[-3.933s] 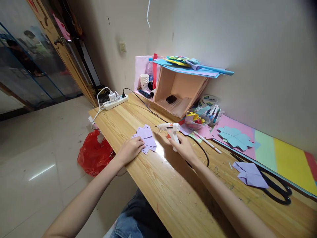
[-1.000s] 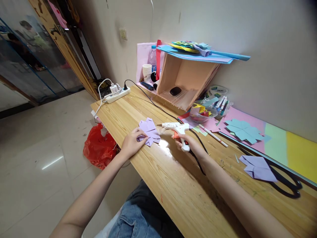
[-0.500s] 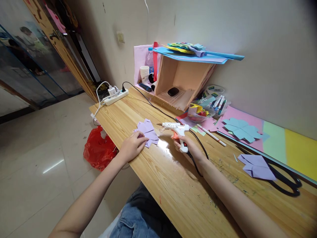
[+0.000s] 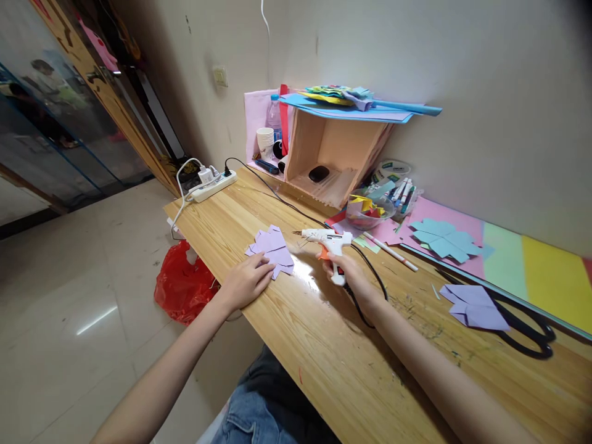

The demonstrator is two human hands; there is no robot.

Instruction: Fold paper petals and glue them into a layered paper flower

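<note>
A folded piece of purple paper (image 4: 276, 246) with notched edges lies on the wooden table. Resting on its near edge is my left hand (image 4: 247, 282), open, the fingers stretched out and pressing the paper down. My right hand (image 4: 349, 277) is closed around the handle of a white hot glue gun (image 4: 330, 240) with an orange trigger. The nozzle points left, just to the right of the purple paper and apart from it. A second folded purple paper (image 4: 474, 305) lies far right, partly over black-handled scissors (image 4: 531, 333).
A power strip (image 4: 213, 186) sits at the table's left end, with a black cord running toward the glue gun. Behind are an open box (image 4: 319, 151), a bowl of paper scraps (image 4: 370, 213) and a blue paper flower shape (image 4: 446, 239). A red bag (image 4: 182, 287) hangs beside the table.
My left fingers have slid slightly toward the near edge of the purple paper and lie flatter. The glue gun stays held at nearly the same place. The view has shifted a little.
</note>
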